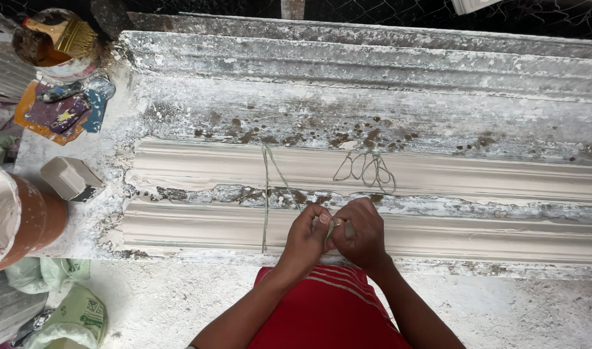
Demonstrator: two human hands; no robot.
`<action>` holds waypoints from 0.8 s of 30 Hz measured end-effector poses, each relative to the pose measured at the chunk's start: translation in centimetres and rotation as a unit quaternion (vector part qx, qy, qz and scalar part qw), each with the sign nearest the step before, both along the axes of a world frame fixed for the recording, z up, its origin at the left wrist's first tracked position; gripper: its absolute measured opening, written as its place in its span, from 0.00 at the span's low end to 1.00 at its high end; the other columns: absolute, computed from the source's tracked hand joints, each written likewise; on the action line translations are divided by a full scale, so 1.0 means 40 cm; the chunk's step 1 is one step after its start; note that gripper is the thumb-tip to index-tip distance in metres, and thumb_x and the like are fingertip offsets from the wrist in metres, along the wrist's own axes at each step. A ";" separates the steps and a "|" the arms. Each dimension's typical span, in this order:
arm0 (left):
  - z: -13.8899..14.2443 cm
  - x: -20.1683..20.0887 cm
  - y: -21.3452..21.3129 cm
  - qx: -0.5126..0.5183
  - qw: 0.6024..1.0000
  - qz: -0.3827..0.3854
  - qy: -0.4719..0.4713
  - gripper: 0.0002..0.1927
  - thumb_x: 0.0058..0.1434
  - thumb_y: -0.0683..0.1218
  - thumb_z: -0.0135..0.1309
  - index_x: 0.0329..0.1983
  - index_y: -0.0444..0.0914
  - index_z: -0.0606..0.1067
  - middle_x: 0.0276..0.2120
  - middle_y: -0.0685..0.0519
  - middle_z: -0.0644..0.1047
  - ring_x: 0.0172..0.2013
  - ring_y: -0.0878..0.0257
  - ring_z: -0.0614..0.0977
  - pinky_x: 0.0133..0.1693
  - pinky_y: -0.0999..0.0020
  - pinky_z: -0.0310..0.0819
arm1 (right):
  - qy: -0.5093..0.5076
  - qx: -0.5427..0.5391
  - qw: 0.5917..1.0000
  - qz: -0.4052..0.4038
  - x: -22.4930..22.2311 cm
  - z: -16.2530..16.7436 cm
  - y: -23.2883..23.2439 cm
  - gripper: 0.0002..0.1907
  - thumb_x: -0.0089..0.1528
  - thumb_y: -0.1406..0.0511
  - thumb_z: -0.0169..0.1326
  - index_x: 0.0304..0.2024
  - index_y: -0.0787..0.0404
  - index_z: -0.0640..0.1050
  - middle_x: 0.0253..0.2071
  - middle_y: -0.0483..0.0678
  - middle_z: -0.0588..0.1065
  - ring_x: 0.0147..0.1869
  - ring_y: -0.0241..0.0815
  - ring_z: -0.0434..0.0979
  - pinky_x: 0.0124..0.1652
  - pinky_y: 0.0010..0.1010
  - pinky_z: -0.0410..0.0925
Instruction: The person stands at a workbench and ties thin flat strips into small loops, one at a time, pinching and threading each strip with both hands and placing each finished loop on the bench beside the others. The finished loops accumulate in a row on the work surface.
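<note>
Low centre of frame, left hand (307, 234) and right hand (360, 229) pinch closed on thin pale fibre strand (265, 194), which runs straight up-frame across long white plaster moulding (470, 178).

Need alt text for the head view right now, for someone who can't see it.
Left hand and right hand meet over a wet plaster moulding, pinching a thin fibre strand that lies across it. A looped strand rests further up; a paintbrush in a tub sits far left.

Plaster-casting workshop: long moulding mould (373, 116), plaster-crusted bench (83, 220), brush (66, 35).
</note>
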State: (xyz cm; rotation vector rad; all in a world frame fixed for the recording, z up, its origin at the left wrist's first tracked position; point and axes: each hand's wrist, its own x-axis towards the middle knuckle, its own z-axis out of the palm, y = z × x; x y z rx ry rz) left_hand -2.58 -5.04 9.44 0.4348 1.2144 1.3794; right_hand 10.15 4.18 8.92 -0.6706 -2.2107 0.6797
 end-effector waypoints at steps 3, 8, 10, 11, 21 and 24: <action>0.003 -0.005 0.008 -0.033 0.993 0.011 -0.114 0.11 0.75 0.50 0.43 0.45 0.37 0.69 0.36 0.52 0.73 0.30 0.69 0.74 0.33 0.74 0.74 | 0.065 0.048 0.997 0.016 -0.007 -0.001 -0.010 0.04 0.62 0.72 0.54 0.39 0.61 0.77 0.36 0.49 0.76 0.42 0.48 0.75 0.42 0.39 0.69; 0.031 -0.006 0.000 0.045 0.998 -0.028 0.025 0.12 0.74 0.51 0.44 0.47 0.38 0.69 0.30 0.50 0.75 0.27 0.68 0.76 0.28 0.75 0.69 | 0.143 -0.157 0.975 0.058 0.010 -0.051 -0.016 0.09 0.67 0.66 0.52 0.49 0.60 0.73 0.43 0.50 0.74 0.38 0.40 0.75 0.33 0.28 0.72; 0.038 -0.010 0.005 0.049 0.993 -0.060 0.083 0.12 0.72 0.51 0.45 0.49 0.39 0.69 0.29 0.52 0.76 0.26 0.68 0.76 0.29 0.74 0.72 | 0.222 -0.280 0.930 0.087 0.019 -0.074 -0.020 0.10 0.68 0.65 0.52 0.51 0.59 0.70 0.45 0.51 0.73 0.36 0.35 0.74 0.30 0.23 0.73; 0.041 -0.011 0.007 0.068 0.995 -0.050 0.058 0.11 0.72 0.50 0.46 0.49 0.39 0.67 0.32 0.53 0.75 0.28 0.68 0.77 0.29 0.73 0.73 | 0.273 -0.321 0.901 0.108 0.022 -0.083 -0.024 0.10 0.69 0.66 0.53 0.51 0.59 0.68 0.45 0.51 0.73 0.35 0.32 0.74 0.29 0.21 0.74; 0.077 0.031 -0.011 0.179 0.944 0.036 0.275 0.11 0.77 0.45 0.43 0.51 0.32 0.72 0.46 0.48 0.70 0.35 0.66 0.79 0.38 0.72 0.78 | 0.306 -0.254 0.917 0.024 0.010 -0.104 -0.035 0.09 0.67 0.69 0.57 0.45 0.59 0.69 0.44 0.50 0.73 0.45 0.36 0.74 0.39 0.23 0.74; 0.091 0.027 -0.009 0.190 0.923 0.048 0.333 0.10 0.74 0.42 0.47 0.52 0.32 0.74 0.47 0.48 0.70 0.39 0.65 0.78 0.39 0.71 0.78 | 0.298 -0.195 0.934 0.016 0.006 -0.088 -0.028 0.08 0.68 0.70 0.58 0.45 0.61 0.71 0.43 0.49 0.75 0.49 0.37 0.76 0.47 0.25 0.73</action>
